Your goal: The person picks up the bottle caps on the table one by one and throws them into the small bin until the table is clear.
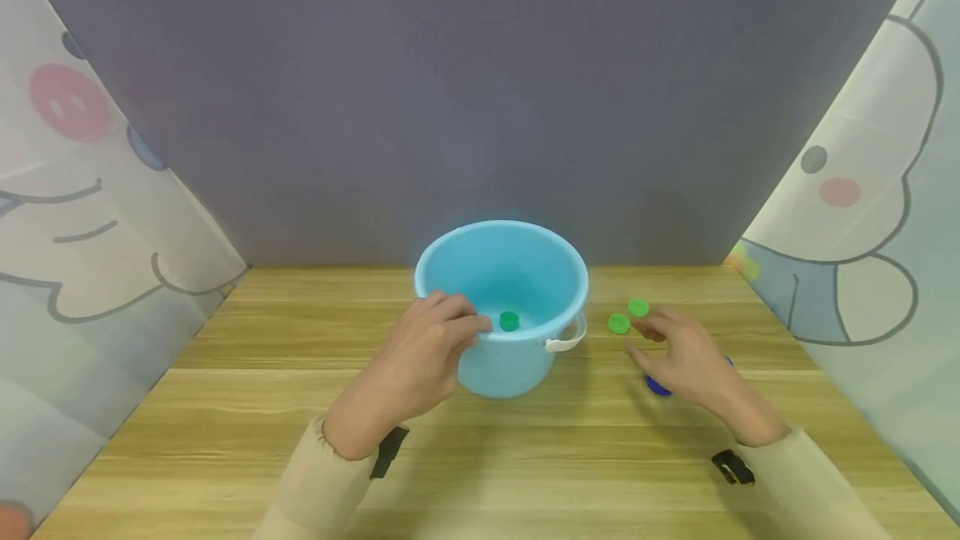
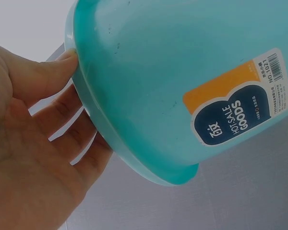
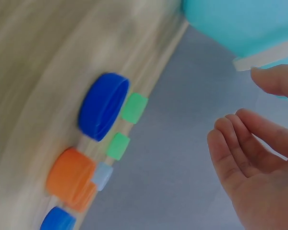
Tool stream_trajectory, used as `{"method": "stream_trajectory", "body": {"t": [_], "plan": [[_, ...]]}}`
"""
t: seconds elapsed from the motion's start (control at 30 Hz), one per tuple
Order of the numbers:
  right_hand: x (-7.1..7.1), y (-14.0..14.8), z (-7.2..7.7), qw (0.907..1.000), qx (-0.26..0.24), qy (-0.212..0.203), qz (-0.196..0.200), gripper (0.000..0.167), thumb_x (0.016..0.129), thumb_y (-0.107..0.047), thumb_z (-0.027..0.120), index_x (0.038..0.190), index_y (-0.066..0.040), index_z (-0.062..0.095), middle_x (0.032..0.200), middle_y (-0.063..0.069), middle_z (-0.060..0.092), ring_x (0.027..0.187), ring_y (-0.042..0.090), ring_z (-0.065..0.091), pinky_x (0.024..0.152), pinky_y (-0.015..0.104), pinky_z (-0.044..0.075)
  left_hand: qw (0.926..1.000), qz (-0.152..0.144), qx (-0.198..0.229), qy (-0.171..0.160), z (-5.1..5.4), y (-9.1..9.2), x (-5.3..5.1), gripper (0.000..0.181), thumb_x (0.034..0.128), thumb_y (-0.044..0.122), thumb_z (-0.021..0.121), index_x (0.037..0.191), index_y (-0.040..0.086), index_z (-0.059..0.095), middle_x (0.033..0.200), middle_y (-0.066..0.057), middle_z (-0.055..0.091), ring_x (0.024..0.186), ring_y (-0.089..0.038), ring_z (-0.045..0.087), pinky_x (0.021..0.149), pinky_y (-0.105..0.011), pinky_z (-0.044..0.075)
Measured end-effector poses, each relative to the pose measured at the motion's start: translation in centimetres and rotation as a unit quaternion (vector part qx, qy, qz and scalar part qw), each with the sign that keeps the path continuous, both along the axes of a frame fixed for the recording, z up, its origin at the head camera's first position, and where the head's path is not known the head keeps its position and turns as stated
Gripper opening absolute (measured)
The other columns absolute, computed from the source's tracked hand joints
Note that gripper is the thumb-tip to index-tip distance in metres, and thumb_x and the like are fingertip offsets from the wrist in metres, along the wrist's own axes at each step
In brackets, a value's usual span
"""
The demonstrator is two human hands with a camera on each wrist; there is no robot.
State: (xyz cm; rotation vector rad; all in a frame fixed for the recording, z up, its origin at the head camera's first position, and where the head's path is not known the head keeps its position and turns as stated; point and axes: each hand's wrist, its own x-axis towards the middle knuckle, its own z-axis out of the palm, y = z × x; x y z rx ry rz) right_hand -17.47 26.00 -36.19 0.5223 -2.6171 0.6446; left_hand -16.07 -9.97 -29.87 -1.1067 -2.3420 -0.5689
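Note:
A light blue bucket (image 1: 504, 369) stands on the table, with a green bottle cap (image 1: 509, 322) inside it. My left hand (image 1: 431, 344) holds the bucket's near-left rim, thumb outside and fingers over the edge, as the left wrist view shows. My right hand (image 1: 686, 357) hovers right of the bucket with nothing in it, fingers loosely bent and thumb apart. Near its fingertips lie two light green caps, one nearer (image 1: 618, 323) and one farther (image 1: 638, 307). Beneath the hand is a dark blue cap (image 3: 104, 106), partly hidden in the head view.
Orange caps (image 3: 71, 175), a pale cap (image 3: 102, 175) and another blue cap (image 3: 58, 219) show in the right wrist view. A white handle (image 1: 567, 342) hangs on the bucket's right side. Behind the wooden table (image 1: 315, 340) rises a grey panel (image 1: 480, 90).

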Motion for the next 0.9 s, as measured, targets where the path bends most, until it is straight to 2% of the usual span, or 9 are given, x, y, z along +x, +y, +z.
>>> {"method": "stream_trajectory", "body": {"t": [0.13, 0.27, 0.47, 0.73, 0.9], "plan": [[0.2, 0.5, -0.2, 0.9996, 0.015, -0.026, -0.005, 0.034, 0.082, -0.013, 0.081, 0.110, 0.005, 0.072, 0.095, 0.004, 0.065, 0.088, 0.028, 0.064, 0.074, 0.044, 0.054, 1.0000, 0.001, 0.000, 0.000, 0.0, 0.0, 0.0, 0.027, 0.0831, -0.011, 0.074, 0.101, 0.010, 0.076, 0.095, 0.001, 0.066, 0.089, -0.020, 0.056, 0.078, -0.036, 0.049], [0.3, 1.1, -0.5, 0.9986, 0.022, -0.049, 0.001, 0.039, 0.083, -0.015, 0.080, 0.113, 0.008, 0.069, 0.102, 0.013, 0.067, 0.093, 0.033, 0.066, 0.077, 0.050, 0.055, 1.0000, 0.002, 0.000, -0.003, 0.0, 0.0, 0.0, 0.027, 0.0838, -0.011, 0.073, 0.101, 0.010, 0.076, 0.095, 0.001, 0.066, 0.089, -0.020, 0.057, 0.078, -0.036, 0.049], [0.3, 2.0, -1.2, 0.9982, 0.037, -0.045, 0.013, 0.043, 0.083, -0.015, 0.081, 0.115, 0.011, 0.067, 0.111, 0.022, 0.068, 0.096, 0.038, 0.068, 0.078, 0.052, 0.056, 1.0000, 0.001, 0.001, -0.004, 0.1, 0.0, 0.0, 0.027, 0.0834, -0.011, 0.073, 0.101, 0.009, 0.076, 0.095, 0.001, 0.066, 0.090, -0.021, 0.057, 0.080, -0.036, 0.050], [0.6, 2.7, -1.9, 0.9960, 0.060, -0.064, 0.017, 0.046, 0.082, -0.018, 0.084, 0.114, 0.011, 0.067, 0.106, 0.016, 0.067, 0.093, 0.034, 0.068, 0.076, 0.049, 0.056, 1.0000, -0.001, 0.001, -0.002, 0.1, 0.1, 0.1, 0.027, 0.0838, -0.011, 0.072, 0.100, 0.009, 0.076, 0.095, 0.001, 0.066, 0.089, -0.021, 0.057, 0.078, -0.036, 0.049], [0.7, 2.9, -2.3, 0.9944, 0.075, -0.071, 0.022, 0.046, 0.082, -0.019, 0.084, 0.115, 0.010, 0.067, 0.100, 0.009, 0.065, 0.089, 0.025, 0.065, 0.074, 0.043, 0.055, 1.0000, -0.001, 0.004, -0.002, 0.1, 0.1, 0.1, 0.027, 0.0835, -0.012, 0.073, 0.100, 0.009, 0.076, 0.094, 0.001, 0.066, 0.088, -0.021, 0.057, 0.077, -0.036, 0.049]]}}
